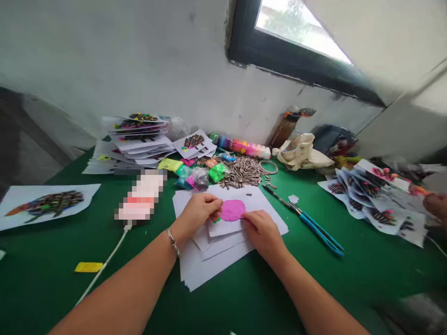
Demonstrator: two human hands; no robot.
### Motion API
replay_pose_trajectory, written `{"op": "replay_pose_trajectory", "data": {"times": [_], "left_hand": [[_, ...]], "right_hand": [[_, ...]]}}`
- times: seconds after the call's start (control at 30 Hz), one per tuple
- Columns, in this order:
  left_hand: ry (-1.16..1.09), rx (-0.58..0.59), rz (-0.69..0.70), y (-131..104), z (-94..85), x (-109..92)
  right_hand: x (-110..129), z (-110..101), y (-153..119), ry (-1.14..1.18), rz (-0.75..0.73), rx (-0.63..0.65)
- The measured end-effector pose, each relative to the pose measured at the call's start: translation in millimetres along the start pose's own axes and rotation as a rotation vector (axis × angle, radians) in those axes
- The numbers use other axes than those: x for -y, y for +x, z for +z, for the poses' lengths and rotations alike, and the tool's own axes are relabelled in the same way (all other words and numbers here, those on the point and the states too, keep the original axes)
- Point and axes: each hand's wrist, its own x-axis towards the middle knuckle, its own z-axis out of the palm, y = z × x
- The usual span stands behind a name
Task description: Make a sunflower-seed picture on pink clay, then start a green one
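A flat, rounded patch of pink clay (233,210) lies on the top sheet of a stack of white paper (199,272). My left hand (199,211) is at the patch's left edge with its fingers curled together; what they hold, if anything, is hidden. Small dabs of green clay (216,220) show just under those fingertips, and I cannot tell whether they touch the paper. At the patch's lower right edge, my right hand (263,232) has thumb and finger pinched around a tiny dark bit too small to name. One sunflower seed (249,194) lies above the pink patch.
Behind the paper is a heap of striped sunflower seeds (244,170) beside bagged colored clay (200,177). Blue-handled tweezers (319,232) lie to the right. Seed pictures stand piled left (139,144) and right (370,195). Another person's hand (436,207) shows at the right edge.
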Motion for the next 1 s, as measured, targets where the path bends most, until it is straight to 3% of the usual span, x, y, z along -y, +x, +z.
{"op": "replay_pose_trajectory", "data": {"times": [0.23, 0.6, 1.0], "left_hand": [[-0.001, -0.009, -0.010, -2.9, -0.4, -3.4], [-0.004, -0.024, -0.021, -4.0, 0.4, -5.4], [-0.041, -0.032, -0.031, -4.2, 1.1, -6.3]], "right_hand": [[2.9, -0.4, 3.4, -0.014, -0.047, -0.050], [14.9, -8.1, -4.9, -0.035, -0.064, 0.031], [18.8, -10.9, -17.8, 0.004, -0.080, -0.002]]}}
